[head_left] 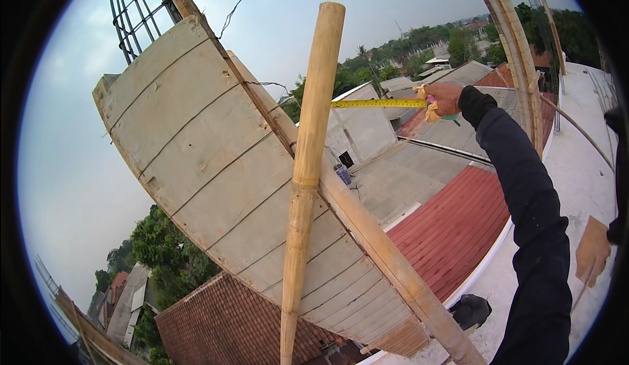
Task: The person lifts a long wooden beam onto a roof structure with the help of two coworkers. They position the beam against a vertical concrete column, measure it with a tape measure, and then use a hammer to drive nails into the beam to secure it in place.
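My right hand [445, 99], in a worn light-orange glove with bare skin showing, is closed around a tape measure. A bit of its teal case [452, 117] shows under the hand. The yellow tape blade [380, 104] runs out level to the left and meets the edge of an upright bamboo pole [306, 175]; whether it continues behind the pole is hidden. Behind the pole leans a large panel of pale boards [196, 129], with a long timber [386, 254] along its right edge. My left hand is out of view.
Steel rebar [134, 21] rises above the panel, and loose wire [234, 15] sticks out. At right stand a curved wooden post [517, 51] and a whitish ledge [583, 149] with a brown board [591, 250] and a dark bag-like thing [472, 311]. Roofs [452, 227] lie far below.
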{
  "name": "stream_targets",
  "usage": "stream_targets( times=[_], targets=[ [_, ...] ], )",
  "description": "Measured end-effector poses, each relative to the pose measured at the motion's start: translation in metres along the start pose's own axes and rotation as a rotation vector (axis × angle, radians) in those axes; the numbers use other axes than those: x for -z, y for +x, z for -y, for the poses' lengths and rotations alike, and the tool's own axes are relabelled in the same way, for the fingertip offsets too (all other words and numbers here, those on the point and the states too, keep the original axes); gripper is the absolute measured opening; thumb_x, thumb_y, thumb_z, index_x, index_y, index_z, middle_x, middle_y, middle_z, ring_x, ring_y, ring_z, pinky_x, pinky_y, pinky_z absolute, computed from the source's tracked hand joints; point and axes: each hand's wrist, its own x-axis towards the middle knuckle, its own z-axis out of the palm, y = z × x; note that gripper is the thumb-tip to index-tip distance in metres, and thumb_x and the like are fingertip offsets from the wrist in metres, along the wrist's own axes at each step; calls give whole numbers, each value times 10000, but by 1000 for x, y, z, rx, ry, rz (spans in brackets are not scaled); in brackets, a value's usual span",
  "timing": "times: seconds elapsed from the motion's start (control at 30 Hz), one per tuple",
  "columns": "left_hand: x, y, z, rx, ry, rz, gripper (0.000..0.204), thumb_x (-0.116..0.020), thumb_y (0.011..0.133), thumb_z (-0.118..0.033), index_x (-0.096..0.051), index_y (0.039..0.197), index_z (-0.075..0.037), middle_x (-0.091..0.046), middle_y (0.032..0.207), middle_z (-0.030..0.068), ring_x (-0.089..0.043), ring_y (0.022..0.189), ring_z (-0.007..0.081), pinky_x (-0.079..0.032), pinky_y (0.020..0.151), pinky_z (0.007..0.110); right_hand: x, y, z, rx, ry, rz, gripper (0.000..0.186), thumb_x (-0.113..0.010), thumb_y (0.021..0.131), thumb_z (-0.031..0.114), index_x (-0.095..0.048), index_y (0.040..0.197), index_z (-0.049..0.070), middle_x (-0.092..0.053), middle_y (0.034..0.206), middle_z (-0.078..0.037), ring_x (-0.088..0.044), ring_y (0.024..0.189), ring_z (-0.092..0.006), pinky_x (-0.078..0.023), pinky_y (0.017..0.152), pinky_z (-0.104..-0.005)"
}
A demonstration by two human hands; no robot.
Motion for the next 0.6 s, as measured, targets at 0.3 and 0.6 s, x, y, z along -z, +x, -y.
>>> stream_targets(
  times=[0.3,0.6],
  targets=[
    [-9,5,-5,8,-19,-54,150,-620,967,-219,-621,997,-72,-618,765,39,-580,575,133,-466,457,269,-3,108,26,234,-74,-122,517,-791,746,224,-584,1174,18,-630,1031,-218,-625,967,-428,-515,820,-487],
    [-7,9,-7,6,-16,-71,154,-626,965,-220,-623,984,-67,-616,753,43,-577,567,135,-464,455,270,-9,139,24,344,-53,-260,427,-748,705,156,-621,1075,-17,-677,997,-267,-670,919,-452,-551,747,-483]
  ],
)
